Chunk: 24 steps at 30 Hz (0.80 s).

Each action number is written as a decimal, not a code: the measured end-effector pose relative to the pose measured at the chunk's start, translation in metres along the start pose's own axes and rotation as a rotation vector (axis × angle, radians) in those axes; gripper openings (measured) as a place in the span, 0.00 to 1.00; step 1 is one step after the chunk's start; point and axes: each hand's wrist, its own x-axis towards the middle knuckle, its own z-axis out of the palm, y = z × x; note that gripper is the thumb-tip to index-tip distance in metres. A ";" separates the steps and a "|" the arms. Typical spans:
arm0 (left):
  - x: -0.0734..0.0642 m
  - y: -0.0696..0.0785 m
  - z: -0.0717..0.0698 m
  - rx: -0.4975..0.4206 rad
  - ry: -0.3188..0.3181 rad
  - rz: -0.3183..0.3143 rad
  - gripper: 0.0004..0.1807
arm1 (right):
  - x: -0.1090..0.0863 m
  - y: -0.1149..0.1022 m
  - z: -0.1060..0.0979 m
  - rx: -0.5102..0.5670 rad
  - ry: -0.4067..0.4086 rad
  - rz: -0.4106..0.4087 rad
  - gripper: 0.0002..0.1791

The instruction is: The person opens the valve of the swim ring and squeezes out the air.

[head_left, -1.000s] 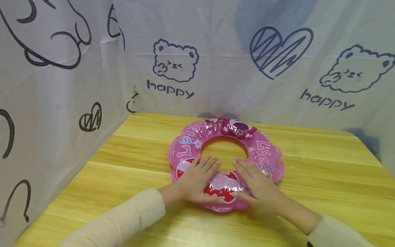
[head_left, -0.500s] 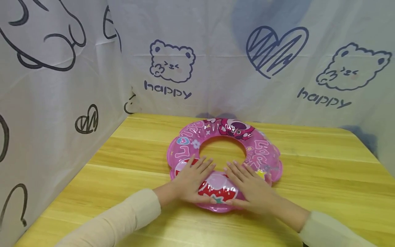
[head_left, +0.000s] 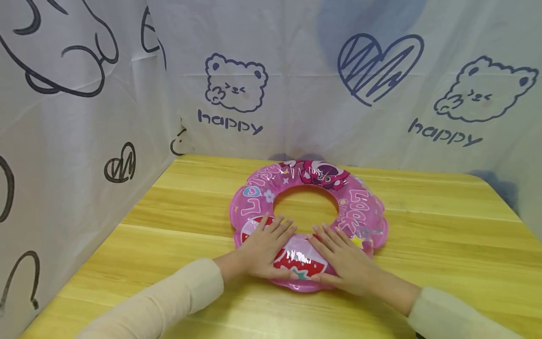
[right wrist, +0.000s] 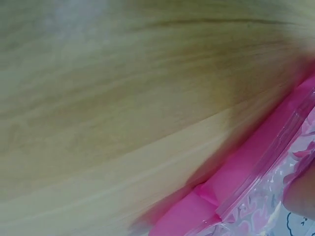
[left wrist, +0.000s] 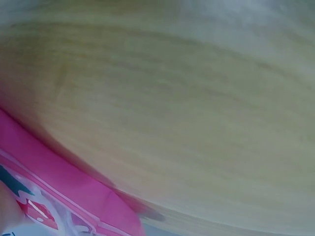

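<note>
A pink inflatable swim ring (head_left: 251,197) lies flat on the wooden table, printed with lettering, a bear and strawberry shapes. On its near left part rests my left hand (head_left: 264,249), fingers straight and spread toward the ring's hole. My right hand (head_left: 349,261) lies on the near right part in the same way, its thumb pointing at the left thumb. Between the two hands a red strawberry print shows. The left wrist view catches the ring's pink edge (left wrist: 64,182) with a bit of thumb at the corner. In the right wrist view the pink edge (right wrist: 236,177) appears at lower right.
The yellow wood-grain table (head_left: 169,226) extends around the ring. Behind it hangs a white cloth (head_left: 296,117) with drawn bears and hearts, and another patterned cloth (head_left: 76,155) stands along the left side.
My right hand, blurred and slightly raised a second ago, has shifted left and settled onto the ring. My left hand stays on the ring, and the ring looks unmoved.
</note>
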 end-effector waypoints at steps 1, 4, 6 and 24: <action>0.000 0.000 0.000 0.000 -0.001 -0.001 0.53 | 0.000 0.000 0.000 0.003 -0.002 0.000 0.42; 0.000 0.000 0.001 -0.003 -0.003 -0.002 0.53 | 0.001 0.001 0.001 0.012 -0.012 0.004 0.42; 0.000 0.001 0.001 -0.005 -0.007 -0.003 0.53 | 0.001 0.001 0.002 0.016 -0.017 0.007 0.42; 0.000 0.003 0.003 -0.005 -0.051 -0.021 0.52 | 0.002 0.001 0.009 0.046 -0.050 0.018 0.43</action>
